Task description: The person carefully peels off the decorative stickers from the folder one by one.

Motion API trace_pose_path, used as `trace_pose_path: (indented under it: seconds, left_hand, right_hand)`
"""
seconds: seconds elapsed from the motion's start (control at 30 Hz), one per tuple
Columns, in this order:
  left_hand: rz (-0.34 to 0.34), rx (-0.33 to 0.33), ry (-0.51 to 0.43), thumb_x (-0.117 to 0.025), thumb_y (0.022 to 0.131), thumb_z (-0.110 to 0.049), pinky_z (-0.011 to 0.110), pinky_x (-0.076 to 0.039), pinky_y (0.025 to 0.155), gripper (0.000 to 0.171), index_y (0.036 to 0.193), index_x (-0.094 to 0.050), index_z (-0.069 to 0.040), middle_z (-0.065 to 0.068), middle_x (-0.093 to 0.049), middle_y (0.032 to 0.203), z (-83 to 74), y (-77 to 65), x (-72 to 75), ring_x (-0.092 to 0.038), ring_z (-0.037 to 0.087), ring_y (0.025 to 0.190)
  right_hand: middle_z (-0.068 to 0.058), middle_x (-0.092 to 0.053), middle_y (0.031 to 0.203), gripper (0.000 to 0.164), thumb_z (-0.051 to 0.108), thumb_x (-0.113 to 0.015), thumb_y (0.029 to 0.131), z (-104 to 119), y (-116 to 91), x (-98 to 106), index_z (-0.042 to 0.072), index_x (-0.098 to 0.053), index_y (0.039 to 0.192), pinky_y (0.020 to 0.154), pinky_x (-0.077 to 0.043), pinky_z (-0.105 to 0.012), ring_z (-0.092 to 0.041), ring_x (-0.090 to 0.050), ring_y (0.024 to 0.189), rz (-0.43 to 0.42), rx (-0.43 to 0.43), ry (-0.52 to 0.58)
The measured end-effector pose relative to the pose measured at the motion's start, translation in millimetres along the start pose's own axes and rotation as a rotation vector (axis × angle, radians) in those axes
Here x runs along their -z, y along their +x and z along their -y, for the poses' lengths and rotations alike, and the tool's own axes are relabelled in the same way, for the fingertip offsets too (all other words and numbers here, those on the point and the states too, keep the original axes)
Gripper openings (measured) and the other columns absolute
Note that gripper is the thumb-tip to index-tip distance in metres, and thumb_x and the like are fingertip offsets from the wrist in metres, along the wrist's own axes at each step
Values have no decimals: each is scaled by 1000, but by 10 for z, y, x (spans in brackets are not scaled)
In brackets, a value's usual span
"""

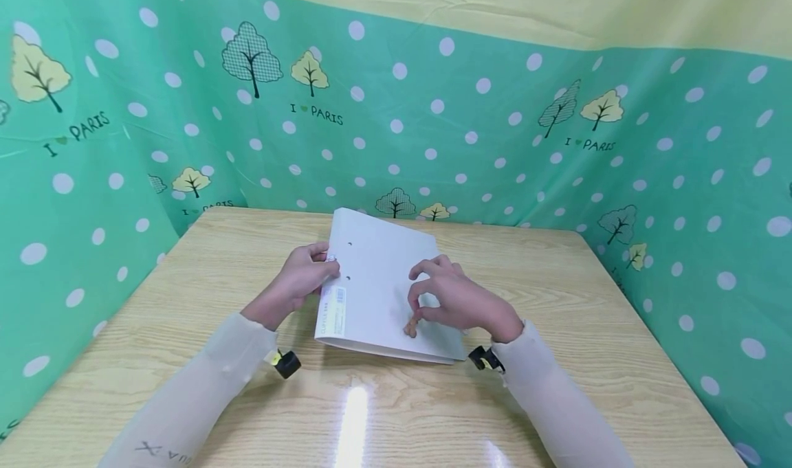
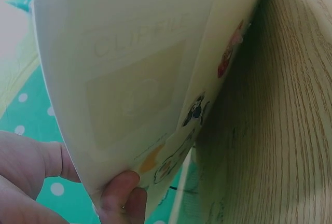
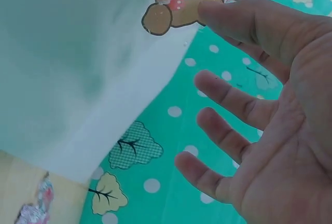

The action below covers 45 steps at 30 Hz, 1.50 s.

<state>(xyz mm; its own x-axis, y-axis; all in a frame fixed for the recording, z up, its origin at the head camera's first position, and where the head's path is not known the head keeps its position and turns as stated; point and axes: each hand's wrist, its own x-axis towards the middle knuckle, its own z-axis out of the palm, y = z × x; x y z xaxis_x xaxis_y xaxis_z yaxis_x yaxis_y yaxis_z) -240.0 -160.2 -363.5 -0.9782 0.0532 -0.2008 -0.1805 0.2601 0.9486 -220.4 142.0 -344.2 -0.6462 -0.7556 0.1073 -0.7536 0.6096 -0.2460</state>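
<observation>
- Two sleeves (image 1: 185, 392), over the desk (image 1: 526, 413).
- The left hand (image 1: 303, 275) grips the left edge of the tilted folder (image 1: 377, 275).
- The right hand (image 1: 454, 293) pinches a brown sticker (image 3: 184, 9) by the folder's near edge.

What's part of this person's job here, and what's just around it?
In use:
- white folder, gripped by the left hand
- brown sticker, pinched by the right hand

Just around:
- wooden table
- green dotted cloth
</observation>
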Motion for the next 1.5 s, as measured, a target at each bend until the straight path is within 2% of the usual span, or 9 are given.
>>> trace_pose_path:
  seconds: [0.13,0.3,0.5,0.57,0.77,0.97,1.2,1.33,1.5]
  left_hand:
    - [1,0,0,-59,94,-7,31,-57,73,74,160,-27,0,16,-46,138,-2,7,2,-62,28,106]
    - [3,-2,-4,-59,94,-7,31,-57,73,74,160,-27,0,16,-46,138,-7,9,3,-62,28,106]
    - [-4,2,-5,-59,94,-8,29,-55,71,74,160,-27,0,15,-46,139,-12,12,3,-61,27,106]
    - [-5,4,-9,-59,94,-8,30,-55,72,74,160,-27,0,15,-45,140,-10,16,3,-60,27,107]
    - [-5,2,-14,-59,94,-8,30,-56,74,74,160,-26,0,15,-45,141,-2,26,1,-60,27,108]
    - [-3,-2,-15,-59,93,-7,31,-56,73,75,160,-26,1,16,-45,140,-5,23,0,-60,27,106]
    - [-6,-2,-14,-59,93,-7,33,-57,75,74,159,-27,1,16,-45,139,-4,28,-2,-60,27,106]
    - [-6,1,-12,-60,94,-8,33,-56,75,74,160,-27,1,15,-45,140,1,32,0,-60,27,106]
    - [-6,-1,-11,-59,94,-7,32,-56,73,74,160,-27,0,15,-45,140,6,31,1,-60,27,106]
  right_hand:
    - [-11,-59,134,11,18,-79,90,-28,-22,72,27,-74,89,93,-37,-54,-40,-44,121,-14,-23,12]
    - [-9,-58,134,16,20,-77,93,-107,-54,124,28,-68,83,98,-36,-57,-39,-44,122,-29,-78,31]
    - [-12,-59,133,25,44,-81,86,-243,-83,165,30,-63,75,98,-33,-59,-38,-43,119,-63,-171,37]
    - [-12,-60,132,27,47,-81,85,-290,-89,166,30,-64,74,97,-33,-58,-38,-44,118,-76,-190,27]
    - [-8,-61,125,28,47,-81,85,-444,-118,156,27,-63,77,92,-34,-58,-38,-43,116,-83,-257,32]
    - [-11,-60,129,27,45,-79,88,-624,-164,121,23,-66,79,93,-32,-62,-43,-40,120,-51,-357,57]
    - [-8,-61,107,31,44,-80,88,-804,-230,102,18,-68,77,87,-35,-61,-43,-42,110,-29,-440,72]
    - [-7,-60,104,32,45,-77,90,-915,-269,65,16,-68,78,86,-37,-62,-41,-43,106,1,-491,71]
    - [-9,-62,108,22,33,-76,92,-1007,-292,18,18,-67,79,89,-36,-64,-40,-44,105,11,-530,58]
